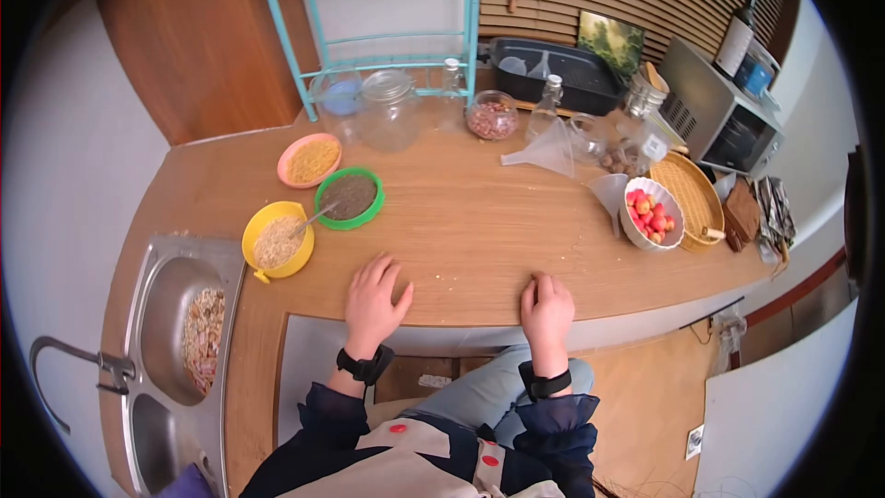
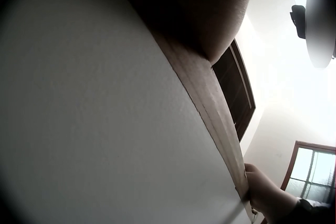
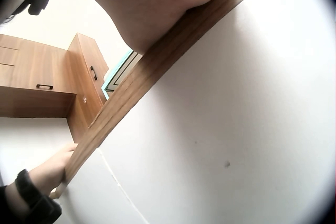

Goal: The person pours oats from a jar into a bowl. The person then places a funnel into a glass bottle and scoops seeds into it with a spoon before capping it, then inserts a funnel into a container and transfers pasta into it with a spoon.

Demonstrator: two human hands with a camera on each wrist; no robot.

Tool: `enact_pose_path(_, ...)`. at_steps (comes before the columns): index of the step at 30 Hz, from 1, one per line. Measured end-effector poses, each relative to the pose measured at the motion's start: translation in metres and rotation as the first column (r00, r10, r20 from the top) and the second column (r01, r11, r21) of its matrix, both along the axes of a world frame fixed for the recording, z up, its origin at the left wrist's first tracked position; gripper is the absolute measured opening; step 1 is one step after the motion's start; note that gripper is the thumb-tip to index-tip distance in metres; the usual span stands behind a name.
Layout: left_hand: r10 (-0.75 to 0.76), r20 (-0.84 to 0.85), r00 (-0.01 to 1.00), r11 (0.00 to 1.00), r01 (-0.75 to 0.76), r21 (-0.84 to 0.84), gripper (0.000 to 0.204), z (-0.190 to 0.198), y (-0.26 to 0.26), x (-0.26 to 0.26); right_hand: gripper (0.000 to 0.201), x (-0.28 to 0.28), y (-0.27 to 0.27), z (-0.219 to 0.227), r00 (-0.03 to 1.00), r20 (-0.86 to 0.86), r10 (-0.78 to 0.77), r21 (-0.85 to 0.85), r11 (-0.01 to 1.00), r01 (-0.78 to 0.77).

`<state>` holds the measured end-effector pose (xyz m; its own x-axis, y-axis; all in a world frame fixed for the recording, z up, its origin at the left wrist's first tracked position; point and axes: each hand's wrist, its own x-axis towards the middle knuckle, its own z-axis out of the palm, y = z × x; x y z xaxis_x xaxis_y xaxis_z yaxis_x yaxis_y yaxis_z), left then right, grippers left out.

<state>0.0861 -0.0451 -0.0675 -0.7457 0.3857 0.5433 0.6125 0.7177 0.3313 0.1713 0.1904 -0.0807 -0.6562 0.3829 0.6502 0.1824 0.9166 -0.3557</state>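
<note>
My left hand (image 1: 375, 298) rests on the front edge of the wooden counter (image 1: 461, 249), fingers spread and pointing forward. Farther right, my right hand (image 1: 548, 309) lies on the same edge with its fingers loosely bent. Neither hand holds anything. Nearest the left hand are a yellow bowl (image 1: 297, 266) of pale flakes and a green bowl (image 1: 379, 207) of dark grains, with a spoon (image 1: 315, 220) reaching between them. Behind these sits a pink bowl (image 1: 285, 166) of yellow grains. Both wrist views mostly show the counter's edge (image 3: 131, 92) and the pale panel below.
A metal sink (image 1: 230, 314) with scraps in it is at the left. Along the back stand a large glass jar (image 1: 388, 115), a bowl of reddish nuts (image 1: 493, 118), glass bottles and a funnel (image 1: 550, 152). To the right are a white fruit bowl (image 1: 634, 236), a woven tray (image 1: 705, 189) and a microwave (image 1: 728, 129).
</note>
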Motion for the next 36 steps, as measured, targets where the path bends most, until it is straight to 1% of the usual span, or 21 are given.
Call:
enact_pose_path(2,-0.015,-0.004,1.000,1.000,0.015,0.005,0.029,0.001,0.000,0.000,0.006,0.000,0.002,-0.001,0.999,-0.020,0.042,0.005,0.999,-0.041)
enact_pose_path(6,0.004,0.001,1.000,1.000,-0.004,0.001,0.028,0.002,0.000,0.001,0.006,0.000,0.000,0.000,1.000,-0.006,0.031,-0.010,0.999,-0.031)
enact_pose_path(9,0.008,0.001,1.000,1.000,-0.008,-0.004,0.028,0.000,0.000,0.001,0.007,0.000,0.000,-0.002,1.000,0.003,0.022,-0.056,0.998,-0.022)
enact_pose_path(19,0.002,-0.023,1.000,1.000,-0.001,0.007,0.030,-0.001,0.001,0.001,0.007,0.000,0.002,-0.002,1.000,0.002,0.015,-0.024,1.000,-0.015)
enact_pose_path(22,0.009,-0.011,1.000,1.000,-0.009,-0.005,0.031,0.000,-0.001,0.001,0.008,-0.001,0.002,-0.002,1.000,-0.002,0.018,-0.009,1.000,-0.018)
enact_pose_path(24,-0.025,0.058,0.998,0.996,0.030,-0.090,0.038,0.004,-0.002,0.002,0.008,0.000,0.000,-0.003,1.000,-0.007,0.021,-0.007,1.000,-0.021)
enact_pose_path(25,-0.023,0.049,0.998,0.996,0.028,-0.086,0.038,0.006,-0.004,0.002,0.008,0.001,0.000,-0.003,1.000,0.016,0.019,-0.007,1.000,-0.019)
enact_pose_path(27,-0.154,0.077,0.985,0.933,0.170,-0.316,0.050,0.016,-0.004,-0.002,0.008,0.000,0.003,-0.001,1.000,0.016,0.004,0.007,1.000,-0.005)
enact_pose_path(28,-0.160,0.062,0.985,0.935,0.171,-0.309,0.050,0.026,0.002,-0.007,0.008,0.000,0.003,-0.003,1.000,0.004,0.018,0.011,1.000,-0.018)
enact_pose_path(29,-0.285,0.193,0.939,0.889,0.334,-0.314,0.055,0.038,0.009,-0.014,0.008,0.000,0.003,-0.004,0.999,-0.006,0.035,0.016,0.999,-0.035)
enact_pose_path(30,-0.394,0.322,0.861,0.822,0.487,-0.297,0.060,0.056,0.018,-0.020,0.008,-0.001,0.003,-0.003,0.999,-0.014,0.035,0.027,0.999,-0.035)
enact_pose_path(31,-0.460,0.307,0.833,0.787,0.543,-0.293,0.062,0.075,0.034,-0.027,0.008,-0.001,0.002,-0.002,1.000,-0.005,0.029,0.029,0.999,-0.029)
enact_pose_path(33,-0.611,0.316,0.725,0.702,0.682,-0.207,0.062,0.086,0.068,-0.057,0.008,-0.001,0.002,-0.004,1.000,-0.007,0.026,0.025,0.999,-0.026)
enact_pose_path(34,-0.639,0.354,0.683,0.686,0.714,-0.139,0.061,0.086,0.087,-0.076,0.008,-0.002,0.003,-0.009,1.000,-0.008,0.027,0.052,0.998,-0.026)
enact_pose_path(35,-0.672,0.381,0.635,0.665,0.744,-0.067,0.061,0.084,0.106,-0.096,0.008,-0.004,0.003,-0.014,0.999,0.035,-0.005,0.043,0.999,0.004)
enact_pose_path(36,-0.654,0.360,0.665,0.699,0.713,-0.047,0.060,0.080,0.121,-0.116,0.009,-0.005,0.005,-0.015,0.996,0.076,-0.042,0.043,0.998,0.038)
